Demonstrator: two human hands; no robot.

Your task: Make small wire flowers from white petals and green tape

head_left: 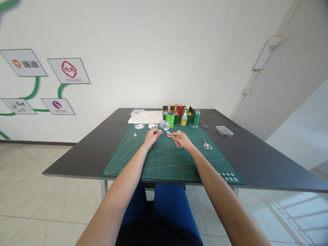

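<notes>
Bare forearms (123, 191) are stretched over the near edge of a dark desk (84, 150), across a green mat (164, 167). What seems a thin stem (163, 128) is pinched between the thumb and fingers of the left hand (153, 137), and a small pale flower (167, 124) is seen just beyond it, toward the desk's far edge, in front of a green can (170, 119). The right hand (180, 139) is held near it, index finger extended and the other fingers curled; whether anything is gripped there cannot be told. The work is judged to be partway along: one white flower (135, 135) is laid near the mat's far left corner, while white pieces (153, 125) are left loose in two round dishes (144, 126) by the mat's far edge. White scissors (207, 146) are left unheld near the mat's right edge. Part of a green box (190, 120) at the desk's far edge is hidden by the can and a glue bottle (183, 119). Small bits by the right fingertips cannot be made out, nor can the contents of a clear case (224, 131) toward the desk's right edge; both forearms are cut off below.
</notes>
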